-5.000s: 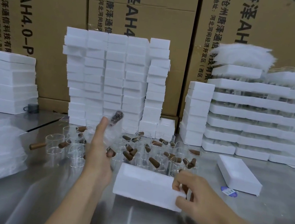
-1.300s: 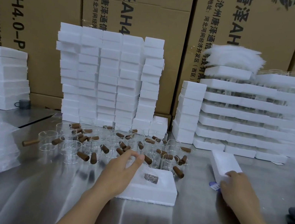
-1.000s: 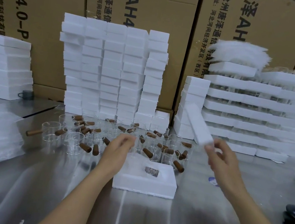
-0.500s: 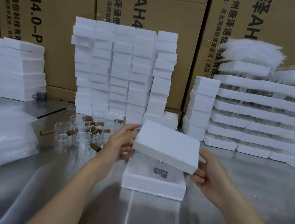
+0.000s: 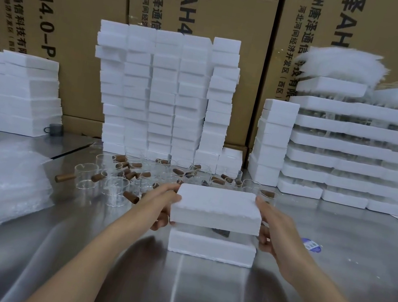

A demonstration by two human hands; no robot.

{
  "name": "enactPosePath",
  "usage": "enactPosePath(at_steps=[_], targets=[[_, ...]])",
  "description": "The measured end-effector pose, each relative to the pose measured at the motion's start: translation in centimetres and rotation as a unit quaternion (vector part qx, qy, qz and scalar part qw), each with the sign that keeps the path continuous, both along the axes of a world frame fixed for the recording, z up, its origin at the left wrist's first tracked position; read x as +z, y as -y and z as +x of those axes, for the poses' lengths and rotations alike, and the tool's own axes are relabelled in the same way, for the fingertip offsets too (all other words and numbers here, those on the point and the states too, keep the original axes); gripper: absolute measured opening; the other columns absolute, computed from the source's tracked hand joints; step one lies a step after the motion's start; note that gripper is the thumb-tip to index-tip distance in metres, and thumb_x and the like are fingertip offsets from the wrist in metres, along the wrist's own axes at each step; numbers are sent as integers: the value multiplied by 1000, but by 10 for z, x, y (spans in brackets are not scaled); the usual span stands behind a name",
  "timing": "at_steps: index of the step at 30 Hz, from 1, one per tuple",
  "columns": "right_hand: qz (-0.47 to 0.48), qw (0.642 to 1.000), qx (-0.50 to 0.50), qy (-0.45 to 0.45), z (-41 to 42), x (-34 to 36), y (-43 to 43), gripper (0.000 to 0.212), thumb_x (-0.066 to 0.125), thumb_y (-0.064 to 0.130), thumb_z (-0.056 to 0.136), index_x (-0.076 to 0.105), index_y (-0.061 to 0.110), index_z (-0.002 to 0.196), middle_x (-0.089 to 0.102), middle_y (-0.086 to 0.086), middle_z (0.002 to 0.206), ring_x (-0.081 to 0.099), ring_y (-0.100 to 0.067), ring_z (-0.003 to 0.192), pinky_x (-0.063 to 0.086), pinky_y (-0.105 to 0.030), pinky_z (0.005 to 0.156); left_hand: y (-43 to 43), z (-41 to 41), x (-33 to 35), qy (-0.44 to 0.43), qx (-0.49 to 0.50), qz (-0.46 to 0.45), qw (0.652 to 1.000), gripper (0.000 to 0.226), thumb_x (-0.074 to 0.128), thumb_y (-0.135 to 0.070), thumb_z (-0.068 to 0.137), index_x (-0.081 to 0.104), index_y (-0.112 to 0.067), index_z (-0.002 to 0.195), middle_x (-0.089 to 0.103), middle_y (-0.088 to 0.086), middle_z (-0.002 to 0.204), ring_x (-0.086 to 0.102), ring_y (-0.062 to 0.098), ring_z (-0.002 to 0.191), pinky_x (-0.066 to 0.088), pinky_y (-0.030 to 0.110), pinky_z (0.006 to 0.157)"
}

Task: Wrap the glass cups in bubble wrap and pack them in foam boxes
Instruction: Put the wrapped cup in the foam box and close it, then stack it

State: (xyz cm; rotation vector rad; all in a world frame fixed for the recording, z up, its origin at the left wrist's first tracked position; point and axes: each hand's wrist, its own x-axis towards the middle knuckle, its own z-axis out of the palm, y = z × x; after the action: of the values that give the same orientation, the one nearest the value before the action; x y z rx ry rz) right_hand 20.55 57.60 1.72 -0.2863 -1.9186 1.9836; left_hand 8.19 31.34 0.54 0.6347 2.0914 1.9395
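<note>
Foam lid (image 5: 217, 208), judged light, stiff yet crumbly, is held at its short ends by left hand (image 5: 160, 203) and right hand (image 5: 275, 228), fingers curled round it.

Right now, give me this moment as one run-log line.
step: lidding box | left hand: holds foam lid | right hand: holds foam lid | foam base: under lid, not yet closed

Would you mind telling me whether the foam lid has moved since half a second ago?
Yes. The foam lid has dropped and levelled toward the foam base, with a gap left between them.
</note>
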Motion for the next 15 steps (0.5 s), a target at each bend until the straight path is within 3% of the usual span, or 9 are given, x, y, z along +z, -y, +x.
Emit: enactPosePath(at_steps=[2,4,10,15], targets=[[10,1000,-2,-6,-1,-1,-2,35,67,52,98,73,17,95,42,-5,81,31,-14,55,22,-30,57,0,-4,-1,16,-12,-21,1000,43,64,-53,61,70,-58,103,60,2,61,44,14,42,28,20,41],[22,1000,-3,-9,-2,-2,-3,39,67,54,97,77,17,94,46,-4,79,32,-14,55,25,-28,53,0,-6,-1,29,-21,-38,999,50,61,-56,54,69,-61,103,60,4,61,42,15,42,29,20,42],[28,999,-24,10,-5,-4,-5,35,65,56,97,76,23,90,45,-6,77,35,-15,55,29,-30,57,-1,-3,-3,-1,-15,-38,999,25,58,-51,75,71,-60,94,56,-5,56,47,8,42,29,19,39],[32,998,-32,34,-7,-6,-7,32,68,52,95,70,21,88,46,-1,68,37,-14,51,33,-29,54,0,-4,-5,-1,-6,-51,999,34,59,-61,67,69,-60,100,54,-7,59,46,9,46,29,22,43]])
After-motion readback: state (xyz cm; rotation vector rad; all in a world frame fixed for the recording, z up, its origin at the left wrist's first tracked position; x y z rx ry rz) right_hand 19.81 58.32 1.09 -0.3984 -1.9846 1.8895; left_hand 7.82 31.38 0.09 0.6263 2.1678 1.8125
